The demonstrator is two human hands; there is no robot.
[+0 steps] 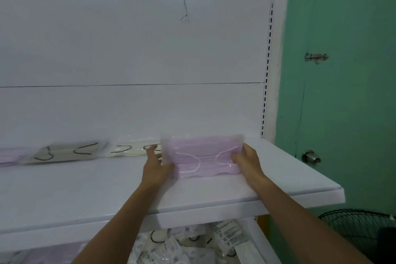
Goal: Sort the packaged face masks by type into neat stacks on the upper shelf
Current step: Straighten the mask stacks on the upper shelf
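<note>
- Clear plastic pack of lilac pleated masks is at the right end of the white upper shelf. Left hand and right hand each have a grip on one end.
- Just left: flat packs of cream masks with black loops.
- Lower shelf: loose heap of packaged masks.

Shelf front free — beige packs, purple pack behind.

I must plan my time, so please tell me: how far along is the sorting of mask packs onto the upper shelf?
Early stage. Done: a lilac pack, a beige pack with black loops and a cream pack with black loops lie along the white upper shelf. In hand: left hand and right hand hold a clear-wrapped lilac mask pack. Remaining: a loose heap of wrapped masks below.
</note>
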